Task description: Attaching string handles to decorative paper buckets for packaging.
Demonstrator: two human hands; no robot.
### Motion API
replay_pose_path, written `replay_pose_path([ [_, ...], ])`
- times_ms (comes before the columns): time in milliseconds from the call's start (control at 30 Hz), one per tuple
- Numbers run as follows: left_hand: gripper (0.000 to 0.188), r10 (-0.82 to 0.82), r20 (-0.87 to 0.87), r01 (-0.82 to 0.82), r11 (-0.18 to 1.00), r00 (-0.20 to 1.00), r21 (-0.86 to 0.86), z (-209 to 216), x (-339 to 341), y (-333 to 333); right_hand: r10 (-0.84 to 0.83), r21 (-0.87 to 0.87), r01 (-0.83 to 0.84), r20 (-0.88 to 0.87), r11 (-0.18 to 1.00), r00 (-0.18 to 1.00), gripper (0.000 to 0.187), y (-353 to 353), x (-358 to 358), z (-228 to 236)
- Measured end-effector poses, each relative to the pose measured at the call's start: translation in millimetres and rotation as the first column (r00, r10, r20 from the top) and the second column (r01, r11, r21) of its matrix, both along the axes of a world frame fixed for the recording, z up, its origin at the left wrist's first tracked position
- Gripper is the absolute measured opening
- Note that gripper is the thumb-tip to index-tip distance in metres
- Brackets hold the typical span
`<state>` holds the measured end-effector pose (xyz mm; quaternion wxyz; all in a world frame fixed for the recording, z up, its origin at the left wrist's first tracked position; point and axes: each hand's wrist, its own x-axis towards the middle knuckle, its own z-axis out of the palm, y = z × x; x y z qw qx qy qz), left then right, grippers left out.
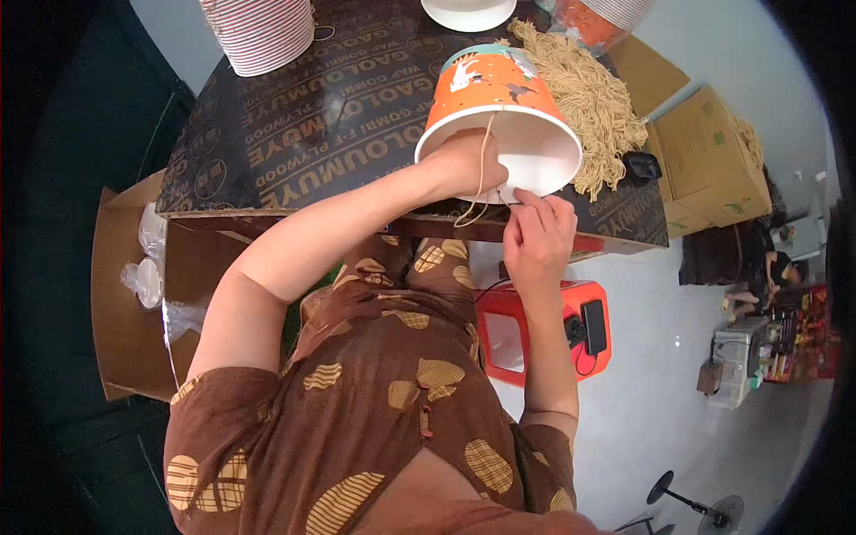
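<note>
An orange paper bucket (490, 85) with white animal pictures and a pale green base lies on its side at the table's near edge, its white mouth toward me. My left hand (473, 165) reaches into that mouth with curled fingers; their tips are partly hidden. A thin beige cord (484, 160) hangs from the upper rim, passes in front of my left hand and loops below the lower rim. At the lower right rim, my right hand (541, 234) has its thumb and fingers closed around the cord's end by the bucket wall.
Beige cords (580, 98) lie heaped behind the bucket on the dark plywood table (294, 134). Stacked striped buckets (260, 31) stand far left, a white bowl-shaped piece (468, 12) at the back. Cardboard boxes (713, 160) sit right; a red stool (499, 334) with a phone (594, 326) stands below.
</note>
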<state>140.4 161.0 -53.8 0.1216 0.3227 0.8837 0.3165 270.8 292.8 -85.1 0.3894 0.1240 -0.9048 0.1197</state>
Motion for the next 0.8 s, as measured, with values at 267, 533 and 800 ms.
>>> replay_pose_path([
  [267, 0.021, -0.056, 0.557, -0.231, 0.872, 0.829, 0.432, -1.4, 16.7, -2.0, 0.013, -0.057, -0.014, -0.01, 0.998, 1.0, 0.016, 0.2, -2.8, -0.3],
  [533, 0.021, -0.086, 0.546, -0.186, 0.886, 0.833, 0.424, -6.6, 17.9, 1.1, 0.038, -0.126, -0.038, -0.007, 0.991, 0.999, 0.014, 1.3, -6.5, -3.5],
  [800, 0.021, 0.021, 0.136, -0.056, 0.964, 0.991, 0.259, -17.7, 13.6, 4.0, 0.068, -0.163, -0.062, 0.033, 0.985, 0.997, 0.014, -0.1, -5.3, -5.6],
])
